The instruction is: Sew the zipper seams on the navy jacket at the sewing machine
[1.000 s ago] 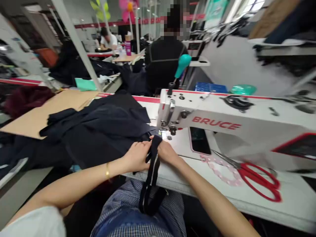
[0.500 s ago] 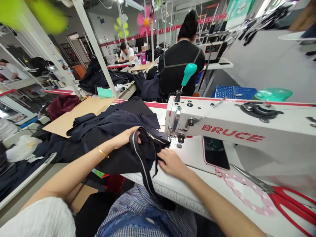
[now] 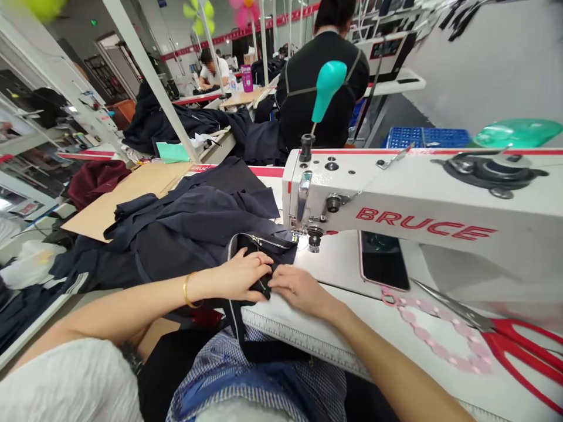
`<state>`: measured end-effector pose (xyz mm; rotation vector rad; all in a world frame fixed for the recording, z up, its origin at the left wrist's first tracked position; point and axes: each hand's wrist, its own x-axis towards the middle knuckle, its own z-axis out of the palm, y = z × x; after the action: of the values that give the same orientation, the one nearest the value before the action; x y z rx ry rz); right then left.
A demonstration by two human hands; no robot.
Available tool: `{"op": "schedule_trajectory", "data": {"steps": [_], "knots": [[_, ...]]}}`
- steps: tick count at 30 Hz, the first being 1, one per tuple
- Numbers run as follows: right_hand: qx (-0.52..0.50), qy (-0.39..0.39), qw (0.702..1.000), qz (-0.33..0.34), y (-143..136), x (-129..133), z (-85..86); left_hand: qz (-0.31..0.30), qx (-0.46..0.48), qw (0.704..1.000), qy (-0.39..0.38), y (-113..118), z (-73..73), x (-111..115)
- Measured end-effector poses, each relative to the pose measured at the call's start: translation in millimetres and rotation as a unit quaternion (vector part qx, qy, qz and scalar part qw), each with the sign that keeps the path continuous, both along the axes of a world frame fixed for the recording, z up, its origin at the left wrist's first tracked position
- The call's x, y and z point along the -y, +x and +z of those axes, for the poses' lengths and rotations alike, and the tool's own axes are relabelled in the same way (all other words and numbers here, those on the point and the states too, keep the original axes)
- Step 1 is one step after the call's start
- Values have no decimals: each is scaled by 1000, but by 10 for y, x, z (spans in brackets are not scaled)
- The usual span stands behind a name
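Dark navy fabric (image 3: 189,211) lies bunched to the left of a white sewing machine (image 3: 396,193) marked BRUCE. Its edge, with a metal-toothed zipper (image 3: 272,241) on black tape, runs to the presser foot. My left hand (image 3: 241,275) bends over the black zipper piece in front of the needle, its fingers pressed onto the cloth. Right beside it, my right hand (image 3: 301,288) pinches the edge of the same piece, fingertips almost touching the left ones. A loop of zipper tape hangs over the table edge towards my lap.
A phone (image 3: 383,261) lies under the machine arm, near a pink beaded strap (image 3: 431,310) and red-handled scissors (image 3: 501,334). A teal-handled tool (image 3: 328,85) stands upright on the machine. Brown card (image 3: 88,218) lies left; a co-worker (image 3: 323,88) sits ahead.
My left hand has let go of the raised zipper loop and come down to the right, beside my right hand. My right hand has shifted slightly left. The view has tilted downward.
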<state>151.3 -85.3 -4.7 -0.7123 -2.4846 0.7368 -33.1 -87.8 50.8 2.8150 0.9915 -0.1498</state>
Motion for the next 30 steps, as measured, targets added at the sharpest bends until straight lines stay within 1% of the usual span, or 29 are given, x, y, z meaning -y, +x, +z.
{"op": "schedule_trajectory", "data": {"steps": [1,3,4,6,7,9,11,13,14,16,17,18,21,23,24,26,28,30], "knots": [[-6,-1,1000,-6,37,-23,25,-10,-30,999,25,-51,37,-2],[-5,8,999,-37,88,-61,65,-35,-77,995,60,-97,158,31],[4,18,998,-55,99,-74,74,-51,-91,993,63,-88,234,57],[27,38,995,-89,92,-84,68,-75,-92,992,34,-24,384,80],[38,49,993,-98,76,-80,55,-72,-78,994,15,19,444,61],[59,81,989,-105,34,-57,23,-27,-23,999,-9,97,507,-58],[78,116,984,-108,-12,-10,1,32,48,997,-41,141,488,-254],[94,142,981,-99,-62,53,-1,91,85,987,-105,156,409,-459],[102,150,980,-86,-93,86,7,116,81,979,-144,161,360,-545],[124,164,977,-51,-178,138,32,154,39,967,-199,178,270,-668],[136,170,975,-36,-234,150,47,160,9,964,-213,192,240,-705],[149,169,974,-29,-296,151,62,152,-27,963,-220,210,224,-728],[186,139,972,-43,-478,99,111,98,-130,965,-207,278,248,-749],[202,114,971,-59,-532,60,145,77,-168,966,-182,310,275,-747],[206,106,971,-60,-520,54,159,76,-178,967,-166,311,274,-745],[181,95,978,-36,-410,91,173,80,-189,970,-131,276,228,-733],[130,83,988,-2,-221,186,159,83,-197,972,-98,198,140,-710],[86,71,994,9,-31,294,128,82,-193,975,-70,112,52,-682]]}}
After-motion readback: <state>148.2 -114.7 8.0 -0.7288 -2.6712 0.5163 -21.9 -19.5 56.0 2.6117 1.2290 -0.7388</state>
